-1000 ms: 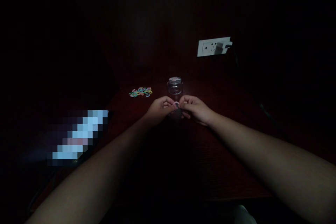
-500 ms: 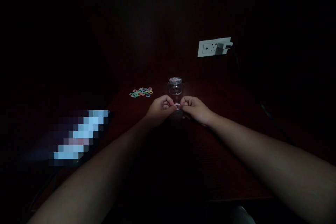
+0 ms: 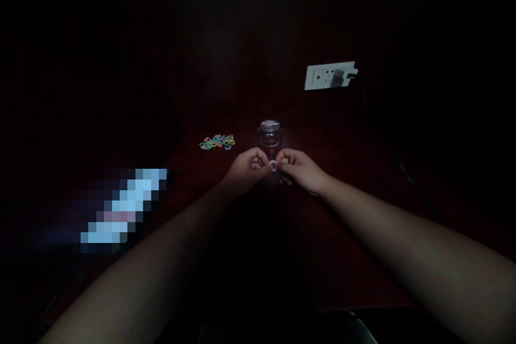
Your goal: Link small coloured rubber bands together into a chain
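Observation:
My left hand (image 3: pixel 249 167) and my right hand (image 3: pixel 300 167) meet over the middle of the dark red table. Thumbs and forefingers of both pinch a small pale pink hair tie (image 3: pixel 273 162) between them, and its opening shows dark. Right behind the fingers stands an upright clear jar (image 3: pixel 270 138) with a patterned lid; my hands partly hide its lower part. To the left of the jar lies a loose pile of small hair ties (image 3: pixel 217 142) in pink, yellow, green and blue. Neither hand touches the pile.
A lit screen (image 3: pixel 129 201), blurred into blocks, is at the left beside my forearm. On the back wall is a white power socket (image 3: pixel 318 78) with a plug (image 3: pixel 350 73) in it. A cable (image 3: pixel 407 172) runs at the right. The surroundings are very dark.
The view has tilted slightly. Both hands keep their pinch on the hair tie, which looks a little smaller between the fingertips. The jar and the pile stay in place.

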`<state>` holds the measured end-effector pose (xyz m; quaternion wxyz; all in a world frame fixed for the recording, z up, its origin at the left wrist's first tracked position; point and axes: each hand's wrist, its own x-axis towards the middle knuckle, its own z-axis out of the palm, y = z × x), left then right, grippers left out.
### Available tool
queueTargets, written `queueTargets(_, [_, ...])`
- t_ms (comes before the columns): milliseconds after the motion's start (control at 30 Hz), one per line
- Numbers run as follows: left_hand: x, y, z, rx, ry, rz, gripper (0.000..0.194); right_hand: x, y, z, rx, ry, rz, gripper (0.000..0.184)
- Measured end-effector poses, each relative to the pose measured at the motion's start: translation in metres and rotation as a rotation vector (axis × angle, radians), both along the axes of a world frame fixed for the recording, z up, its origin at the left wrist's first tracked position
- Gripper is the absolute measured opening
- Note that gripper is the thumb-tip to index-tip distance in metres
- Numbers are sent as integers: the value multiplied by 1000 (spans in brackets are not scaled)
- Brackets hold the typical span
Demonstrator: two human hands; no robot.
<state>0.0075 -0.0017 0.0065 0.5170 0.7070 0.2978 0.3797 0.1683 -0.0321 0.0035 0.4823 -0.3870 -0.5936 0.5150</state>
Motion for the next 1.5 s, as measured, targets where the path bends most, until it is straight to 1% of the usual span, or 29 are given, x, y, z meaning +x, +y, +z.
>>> queueTargets(167, [0, 1, 0, 14, 26, 25, 24, -1, 0, 0, 5, 11, -7, 9])
queueTargets(467, [-2, 2, -3, 25, 32, 9, 22, 0, 0, -2, -13, 15, 27, 15])
queueTargets(800, [-2, 4, -3, 42, 48, 83, 22, -2, -1, -1, -4, -21, 11, 11])
queueTargets(867, [-2, 4, -2, 44, 59, 94, 22, -2, -1, -1, -4, -19, -3, 10])
queueTargets(967, [-1, 2, -1, 40, 68, 102, 22, -3, 0, -1, -2, -37, -71, 9])
queueTargets(1100, [-1, 2, -2, 29, 85, 82, 20, -3, 2, -2, 5, -52, -112, 8])
queueTargets(1233, [-2, 3, -3, 28, 85, 51, 16, -1, 4, -4, 11, -55, -111, 8])
queueTargets(1500, [1, 3, -2, 58, 65, 81, 19, 1, 4, -3, 9, -43, -69, 11])
